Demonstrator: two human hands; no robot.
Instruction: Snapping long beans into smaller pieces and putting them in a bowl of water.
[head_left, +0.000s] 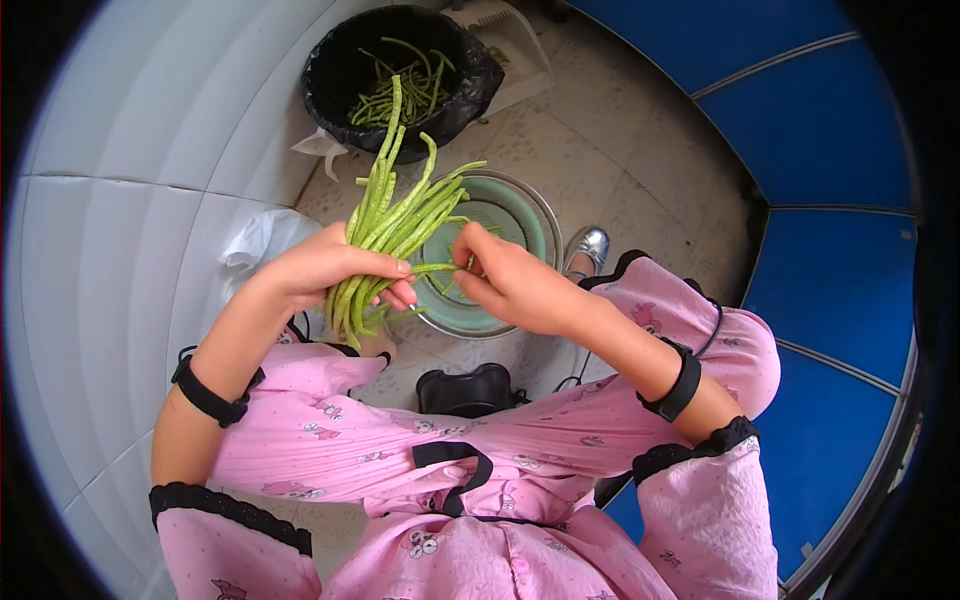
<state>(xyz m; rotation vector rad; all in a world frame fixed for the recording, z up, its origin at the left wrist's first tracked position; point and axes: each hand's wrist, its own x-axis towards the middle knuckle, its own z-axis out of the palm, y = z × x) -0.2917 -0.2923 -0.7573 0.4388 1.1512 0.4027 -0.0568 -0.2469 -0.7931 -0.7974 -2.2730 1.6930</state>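
Note:
A bunch of long green beans (405, 217) is gripped around its lower part by my left hand (337, 266), its tips fanning up and away from me. My right hand (506, 277) pinches the end of one bean (435, 268) that sticks out sideways from the bunch near my left thumb. Below both hands, a mesh strainer with a metal rim (556, 232) and a green basin (480, 319) stand on the floor, with a few short bean pieces inside. The beans and my hands partly cover them.
A bin lined with a black bag (322, 97) holds many bean scraps, beside a dustpan (517, 52). A white plastic bag (262, 240) rests against the tiled wall (135, 247). Blue cabinet panels (832, 262) line the right. A black object (469, 390) sits between my legs.

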